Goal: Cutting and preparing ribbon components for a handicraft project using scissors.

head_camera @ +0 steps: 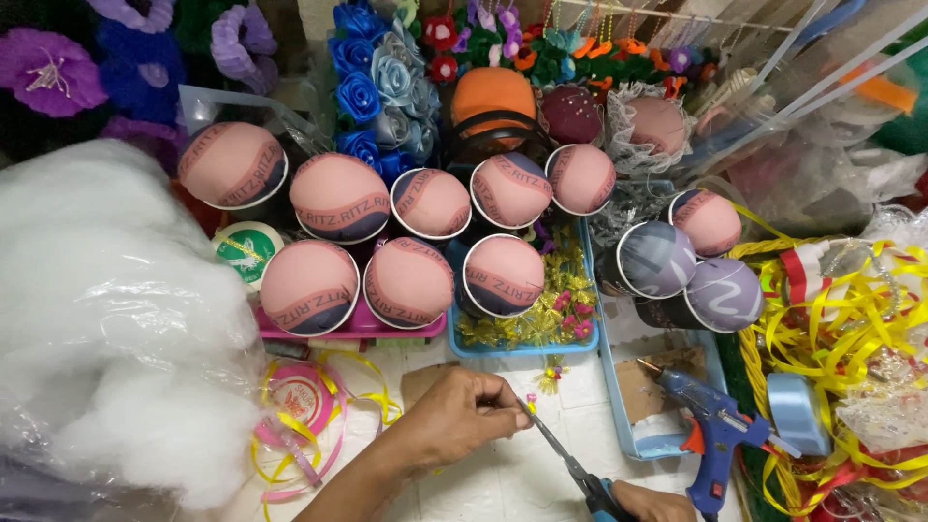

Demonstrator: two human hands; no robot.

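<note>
The left hand (462, 414) is resting on the white bench (503, 478) near its front edge, its fingers (505, 404) pinched together around something small at their tips; what it is cannot be made out. The right hand (650, 503) is showing only partly at the bottom edge, its fingers closed around the blue handles of the scissors (565, 462). The scissor blades are pointing up and left, their tip coming right beside the left fingertips, just touching or nearly so.

Just right of the scissors a blue glue gun (713, 425) is lying half over the near corner of a light blue tray (619, 425), its nozzle aimed toward the back. A roll of pale blue ribbon (798, 414) is sitting beside the gun, against a heap of yellow ribbon (860, 329) at the right edge of the bench.

Toward the back of the bench, rows of padded pink cups (406, 280) are standing tilted toward the camera, some in a pink tray (360, 329), one in a blue tray (522, 346) with small gold and pink flowers. Two grey-purple cups (686, 275) are lying to their right. A big bag of white stuffing (106, 319) is filling the left edge, with a pink ribbon spool (298, 396) just beside it. Blue fabric roses (379, 87) are standing along the back.
</note>
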